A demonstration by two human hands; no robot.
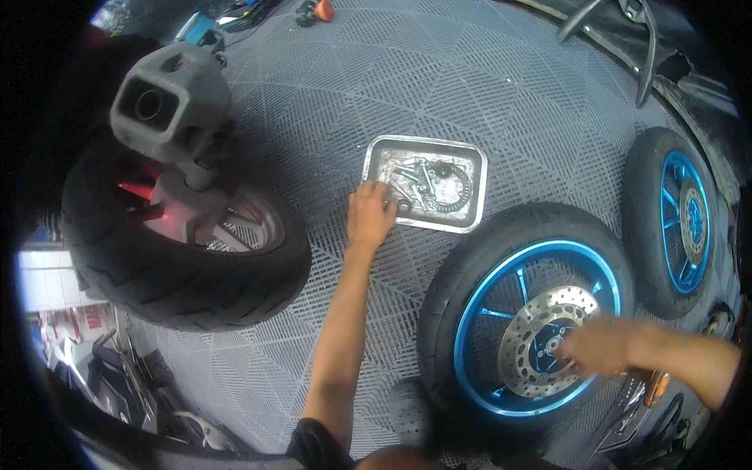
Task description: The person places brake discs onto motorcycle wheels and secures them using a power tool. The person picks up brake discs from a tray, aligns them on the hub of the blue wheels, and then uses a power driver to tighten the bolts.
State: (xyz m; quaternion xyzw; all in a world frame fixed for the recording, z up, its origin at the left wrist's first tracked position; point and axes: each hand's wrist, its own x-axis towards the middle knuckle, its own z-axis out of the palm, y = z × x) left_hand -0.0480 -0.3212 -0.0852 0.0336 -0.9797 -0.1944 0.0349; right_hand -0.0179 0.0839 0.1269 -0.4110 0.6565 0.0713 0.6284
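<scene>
My left hand (370, 213) lies over the near left corner of a shallow metal tray (475, 184), its fingers bent over the rim. Inside the tray are several bolts (409, 170), a dark toothed ring (452, 207) and other small metal parts. A small dark round part (404, 206) lies beside my fingertips. My right hand (599, 347), smeared by motion, is over the hub of a blue-rimmed motorcycle wheel (470, 313) lying on its side. A perforated brake disc (517, 356) surrounds that hub. Blur hides my right fingers and anything in them.
At left stands a vehicle's mounted wheel (188, 274) with a grey boxy part (168, 102) above it. Another blue-rimmed wheel (666, 223) is at right. An orange-handled tool (656, 389) lies near my right forearm. Grey slatted tiles (352, 94) cover the floor.
</scene>
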